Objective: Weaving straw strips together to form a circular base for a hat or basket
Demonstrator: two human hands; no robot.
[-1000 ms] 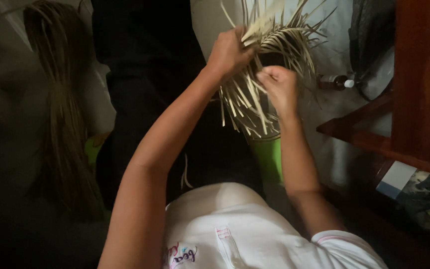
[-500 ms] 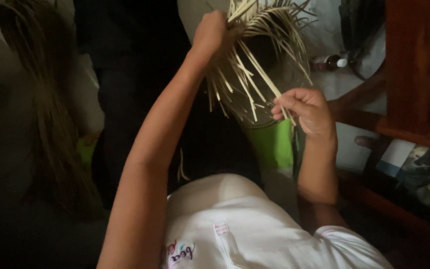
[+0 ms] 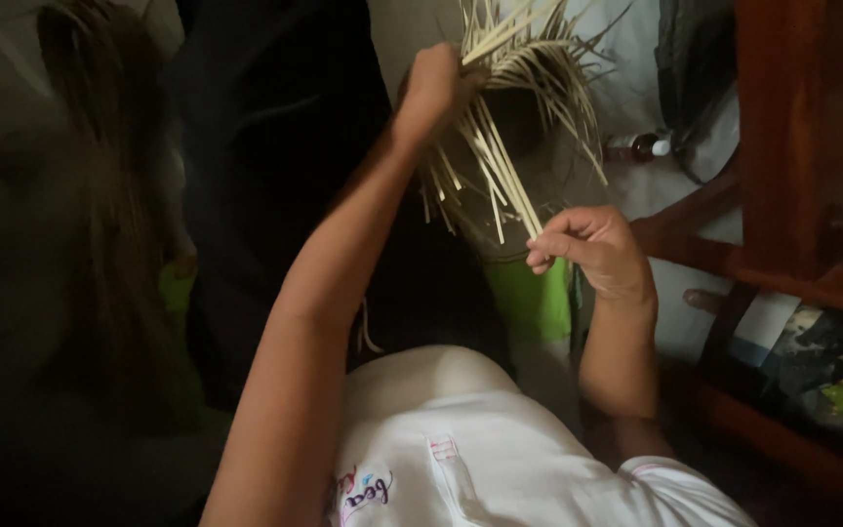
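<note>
The left hand (image 3: 433,90) grips the bundle of pale straw strips (image 3: 509,117) up at twelve o'clock. The right hand (image 3: 592,249), at three o'clock, pinches a few strands' lower ends. Most strips hang loose, unsorted; much seems left.

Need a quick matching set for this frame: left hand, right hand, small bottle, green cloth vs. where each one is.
1. left hand
2. right hand
3. small bottle
4. green cloth

A. lying by the wooden furniture
B. pinching the lower end of one strip
C. below the strips
D. gripping the bundle of pale strips up high

Pairs: 1-D, 2-B, 3-A, 4-C
</note>
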